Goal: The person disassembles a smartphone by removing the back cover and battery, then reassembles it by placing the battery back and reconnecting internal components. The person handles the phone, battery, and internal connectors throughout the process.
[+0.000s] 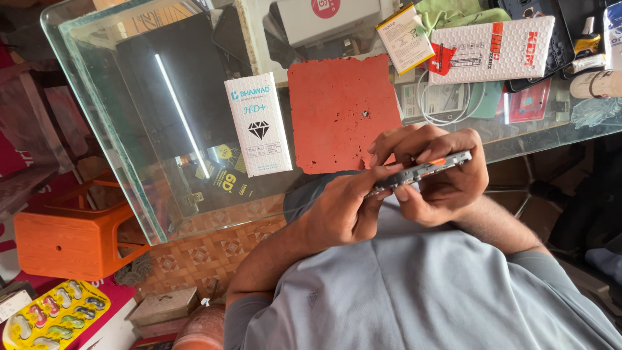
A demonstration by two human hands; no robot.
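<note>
I see a glass table (110, 97) filling most of the view, with my grey shirt (427, 291) below it. On the floor to the side stands an orange stool (71, 240), and near it lies a yellow blister tray (55, 317) of small coloured items. On the glass lies a worn red mat (340, 110), and just beside it a white box (259, 123) with a diamond mark. Further along I see a white padded pouch (492, 48), a flat battery (403, 29) next to it, and a coiled white cable (440, 104) between the mat and the pouch.

The phone (421, 170) is off the table, held edge-on in front of my chest, just past the near edge of the mat. My left hand (343, 207) grips its lower end, thumb and fingers closed tightly around the frame. My right hand (440, 175) wraps around the upper end, fingers curled over the top edge and the thumb pressed along the side.
</note>
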